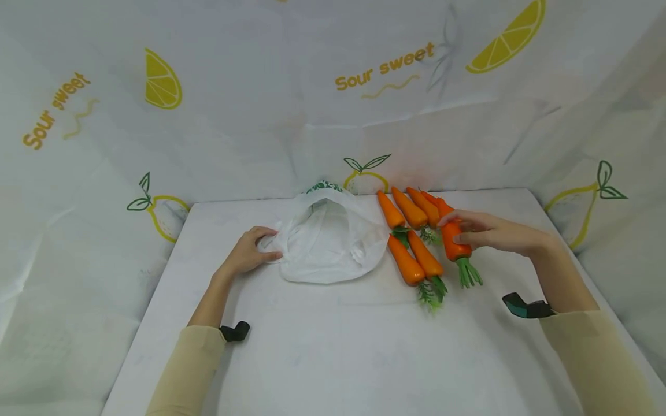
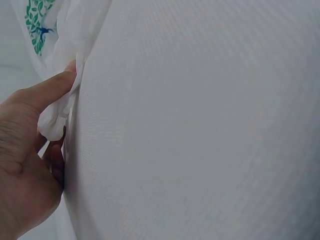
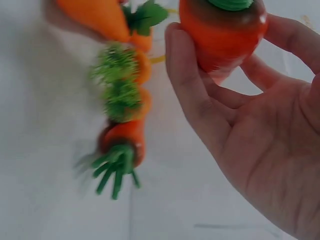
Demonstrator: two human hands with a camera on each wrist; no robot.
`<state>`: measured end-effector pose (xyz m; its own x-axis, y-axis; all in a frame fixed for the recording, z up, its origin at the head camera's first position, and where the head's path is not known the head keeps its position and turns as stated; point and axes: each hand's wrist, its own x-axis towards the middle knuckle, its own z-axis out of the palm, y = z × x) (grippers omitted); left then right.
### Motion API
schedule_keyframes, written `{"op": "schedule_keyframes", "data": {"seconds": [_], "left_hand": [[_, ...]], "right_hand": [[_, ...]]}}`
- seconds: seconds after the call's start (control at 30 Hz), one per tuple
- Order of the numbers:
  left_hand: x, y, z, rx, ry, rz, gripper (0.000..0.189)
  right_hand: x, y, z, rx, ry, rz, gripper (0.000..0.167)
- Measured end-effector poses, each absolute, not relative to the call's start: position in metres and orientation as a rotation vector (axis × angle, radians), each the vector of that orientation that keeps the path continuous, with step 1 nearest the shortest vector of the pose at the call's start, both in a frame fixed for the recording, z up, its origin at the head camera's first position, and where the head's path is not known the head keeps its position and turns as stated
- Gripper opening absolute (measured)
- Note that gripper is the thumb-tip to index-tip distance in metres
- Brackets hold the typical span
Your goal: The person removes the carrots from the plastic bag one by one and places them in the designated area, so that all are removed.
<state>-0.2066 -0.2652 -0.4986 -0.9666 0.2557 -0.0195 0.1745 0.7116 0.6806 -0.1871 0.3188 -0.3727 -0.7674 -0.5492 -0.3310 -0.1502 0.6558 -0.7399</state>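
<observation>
My right hand pinches an orange toy carrot by its thick end, between thumb and fingers. Its green stalks hang toward me, while in the right wrist view the held carrot appears close up. On the left, my left hand grips the side of a white plastic bag, thumb on one face and fingers behind, as the left wrist view shows. A green leaf print marks the bag, whose mouth gapes toward me. Its inside is partly shadowed.
Several more carrots lie right of the bag: a back row with one carrot among others, and two nearer ones, including a front carrot. The white table meets a lemon-printed cloth behind.
</observation>
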Motion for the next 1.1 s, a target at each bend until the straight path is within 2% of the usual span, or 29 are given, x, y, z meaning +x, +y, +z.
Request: {"op": "schedule_keyframes", "data": {"seconds": [0.2, 0.47, 1.1], "left_hand": [[-0.206, -0.266, -0.497, 0.350, 2.799, 1.102, 0.065], [-0.206, -0.267, -0.501, 0.361, 2.779, 1.123, 0.065], [-0.206, -0.268, -0.502, 0.370, 2.781, 1.129, 0.066]], "right_hand": [[-0.183, 0.322, -0.398, -0.473, 2.217, -0.922, 0.047], [-0.185, 0.321, -0.416, -0.531, 2.172, -0.899, 0.037], [-0.192, 0.309, -0.422, -0.535, 2.254, -0.861, 0.035]]}}
